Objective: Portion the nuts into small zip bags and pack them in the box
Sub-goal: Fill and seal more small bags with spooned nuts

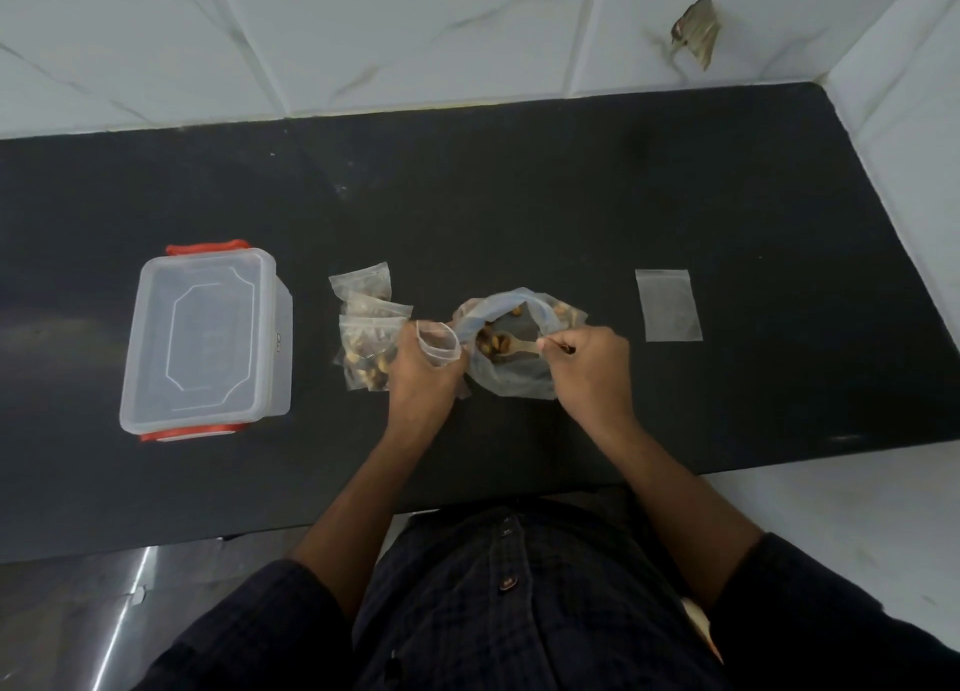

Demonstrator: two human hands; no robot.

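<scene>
**Nuts, bags and box on my counter**

I see the large nut bag (511,373) lying open-mouthed, a spoon (511,346) inside. One small zip bag (439,345) is held open; three filled bags (366,327) lie stacked beside the lidded clear box (202,334). An empty bag (668,304) lies flat, apart.

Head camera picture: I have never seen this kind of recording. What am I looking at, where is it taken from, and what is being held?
There is no machine here. A person wears one camera on the head, looking down at their own bare hands over a black countertop. The left hand holds a small clear zip bag open. The right hand grips a small wooden spoon dipping into a large clear plastic bag of nuts. To the left lie filled small zip bags and a closed clear plastic box with red clips. To the right lies a flat empty zip bag.
</scene>
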